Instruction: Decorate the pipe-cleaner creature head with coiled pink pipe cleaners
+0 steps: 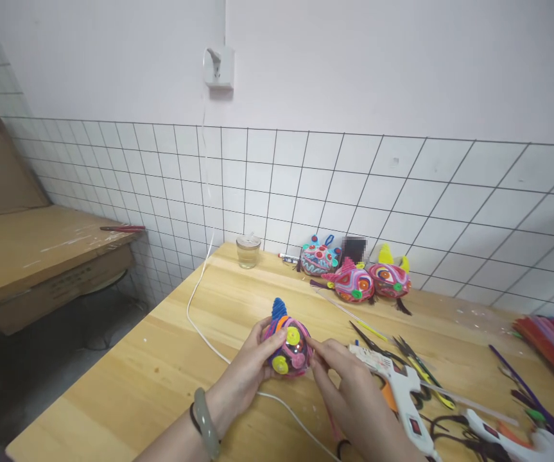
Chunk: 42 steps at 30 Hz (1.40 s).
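A round, colourful pipe-cleaner ornament (290, 350), with yellow discs, pink parts and a blue ridged fin on top, is held just above the wooden table. My left hand (250, 366) wraps its left side, the thumb lying across the front. At the right edge of the ornament, my right hand (346, 378) has thumb and forefinger pinched together; whatever is between those fingertips is hidden. A thin pinkish strand hangs below my right hand. Beside that hand lies a white hot glue gun (409, 401).
Along the back stand a glass jar (248, 251), a marker (288, 258) and finished-looking ornaments in blue (321, 258), pink (354, 282) and striped pink (390, 280). Dark-bladed scissors (375, 343), a second glue gun (502, 436) and striped cloth (553, 353) lie right. A white cord (199, 321) crosses the table.
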Each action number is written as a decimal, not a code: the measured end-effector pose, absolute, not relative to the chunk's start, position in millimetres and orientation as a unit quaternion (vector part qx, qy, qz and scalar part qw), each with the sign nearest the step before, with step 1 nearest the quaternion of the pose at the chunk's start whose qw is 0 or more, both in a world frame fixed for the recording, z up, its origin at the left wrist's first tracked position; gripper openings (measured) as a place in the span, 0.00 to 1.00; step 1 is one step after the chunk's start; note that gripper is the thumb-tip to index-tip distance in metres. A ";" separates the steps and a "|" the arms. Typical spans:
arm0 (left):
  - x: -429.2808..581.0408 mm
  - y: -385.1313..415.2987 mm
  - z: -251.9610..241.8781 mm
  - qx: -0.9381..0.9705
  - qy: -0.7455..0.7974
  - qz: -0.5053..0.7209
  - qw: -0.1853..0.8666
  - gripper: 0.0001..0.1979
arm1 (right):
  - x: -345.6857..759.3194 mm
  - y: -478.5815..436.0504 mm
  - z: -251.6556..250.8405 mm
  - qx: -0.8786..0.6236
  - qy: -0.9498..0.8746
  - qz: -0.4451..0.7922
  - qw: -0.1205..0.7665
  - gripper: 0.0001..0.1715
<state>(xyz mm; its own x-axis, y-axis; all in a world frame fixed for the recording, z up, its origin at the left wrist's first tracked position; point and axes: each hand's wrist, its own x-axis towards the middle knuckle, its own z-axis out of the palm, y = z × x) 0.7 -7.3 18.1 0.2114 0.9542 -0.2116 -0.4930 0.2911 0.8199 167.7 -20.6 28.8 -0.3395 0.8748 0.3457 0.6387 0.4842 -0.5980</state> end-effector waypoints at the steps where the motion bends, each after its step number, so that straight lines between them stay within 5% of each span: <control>1: 0.9 -7.4 17.9 0.315 0.371 0.507 0.712 0.23 | 167.6 -20.5 28.8 -0.474 -0.796 0.188 0.326 0.17; 42: -3.1 -3.7 19.4 0.363 0.371 0.492 0.699 0.18 | 169.5 -20.7 32.0 -0.452 -0.805 0.170 0.345 0.17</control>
<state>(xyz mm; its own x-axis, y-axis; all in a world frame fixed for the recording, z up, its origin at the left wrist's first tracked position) -3.1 -3.7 19.4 0.2408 0.9569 -0.1626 -0.4178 0.2534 0.8725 169.5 -20.7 32.0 -0.3536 0.8443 0.4027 0.6099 0.5345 -0.5850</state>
